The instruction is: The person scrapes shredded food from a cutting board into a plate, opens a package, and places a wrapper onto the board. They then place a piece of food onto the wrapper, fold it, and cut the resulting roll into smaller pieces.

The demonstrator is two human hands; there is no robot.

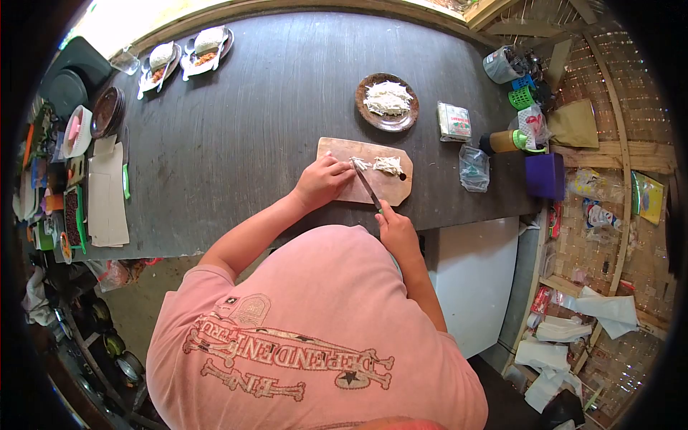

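Observation:
A wooden cutting board [337, 149] lies on the dark table [251, 107] in front of me. My left hand [321, 180] presses down on a pale strip of food [358, 163] on the board. My right hand [396, 231] grips the handle of a knife [367, 186], whose blade points up across the board to the food beside my left fingers. A small pile of cut white shreds [389, 165] sits on the board's right part. Beyond the board, a brown plate [365, 113] holds a heap of the same white shreds.
A small printed packet [454, 121], a clear plastic bag [474, 169], a purple box [545, 175] and jars stand at the table's right end. Two served plates [185, 56] sit at the far left. Paper sheets [109, 193] and containers line the left edge. A white surface [473, 279] lies below right.

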